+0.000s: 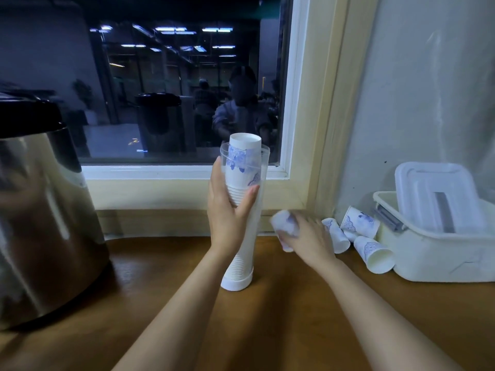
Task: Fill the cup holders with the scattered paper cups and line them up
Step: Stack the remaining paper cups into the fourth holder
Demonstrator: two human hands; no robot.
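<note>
A clear tube-shaped cup holder (263,167) stands upright on the wooden counter (294,317), holding a stack of white paper cups with blue print (245,153) that sticks out of its top. My left hand (227,215) grips the holder around its middle. To its right, my right hand (308,239) holds a single blurred paper cup (284,226) just above the counter. Three more loose cups (360,220) lie on their sides near the wall corner, between my right hand and the white box.
A large steel hot-water urn (40,223) with a black lid stands at the left. A white plastic box (439,253) with its lid leaning inside sits at the right. A dark window (174,89) and its sill run behind the counter.
</note>
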